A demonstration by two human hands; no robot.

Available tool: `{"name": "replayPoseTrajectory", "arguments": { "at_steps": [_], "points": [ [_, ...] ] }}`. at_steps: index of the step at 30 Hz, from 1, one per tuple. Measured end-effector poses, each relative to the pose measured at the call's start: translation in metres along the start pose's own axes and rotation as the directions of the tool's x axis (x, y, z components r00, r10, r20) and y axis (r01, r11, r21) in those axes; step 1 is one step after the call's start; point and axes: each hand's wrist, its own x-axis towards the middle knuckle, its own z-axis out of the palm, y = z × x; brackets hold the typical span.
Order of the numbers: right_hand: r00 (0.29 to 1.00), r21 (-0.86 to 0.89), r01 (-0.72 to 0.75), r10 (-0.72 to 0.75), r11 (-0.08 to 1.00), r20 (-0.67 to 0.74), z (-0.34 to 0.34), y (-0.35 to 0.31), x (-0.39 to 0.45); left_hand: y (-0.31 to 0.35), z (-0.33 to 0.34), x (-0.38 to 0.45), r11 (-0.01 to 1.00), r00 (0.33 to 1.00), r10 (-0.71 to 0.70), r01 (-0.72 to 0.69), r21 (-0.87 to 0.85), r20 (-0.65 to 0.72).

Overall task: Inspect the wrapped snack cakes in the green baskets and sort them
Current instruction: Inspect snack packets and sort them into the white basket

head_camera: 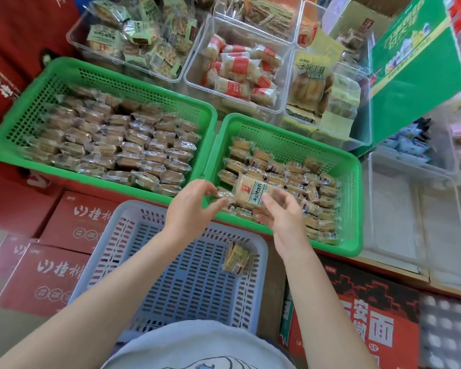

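Note:
Two green baskets hold wrapped snack cakes: a large one on the left, tightly packed, and a smaller one on the right, partly filled. Between my hands, over the right basket's near left corner, is one wrapped cake with a printed label facing up. My left hand pinches its left wrapper end. My right hand holds its right side, with its fingers blurred. A blue-grey basket sits in front of me with one wrapped cake near its far right corner.
Clear plastic bins of other packaged snacks stand behind the green baskets. Red cartons lie at the left and lower right. A green carton leans at the right, with empty clear bins below it.

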Motion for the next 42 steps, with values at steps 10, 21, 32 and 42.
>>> {"name": "replayPoseTrajectory", "arguments": {
  "at_steps": [10,21,32,42],
  "points": [
    [0.937,-0.636,0.346,-0.292,0.69,0.192,0.031,0.01,0.081,-0.04,0.035,0.058,0.781,0.918,-0.06,-0.201,0.592,0.391],
    [0.632,-0.758,0.648,-0.61,0.077,0.478,0.037,0.036,0.104,-0.049,0.043,0.055,0.813,0.951,0.001,-0.18,0.554,0.308],
    [0.745,-0.776,0.621,-0.393,0.114,0.539,0.054,0.032,0.114,-0.056,0.046,0.054,0.814,0.959,0.059,-0.207,0.543,0.277],
    [0.741,-0.82,0.563,-0.375,-0.105,0.557,0.061,0.027,0.126,-0.046,0.046,0.061,0.776,0.953,-0.038,-0.161,0.61,0.3]
  ]
}}
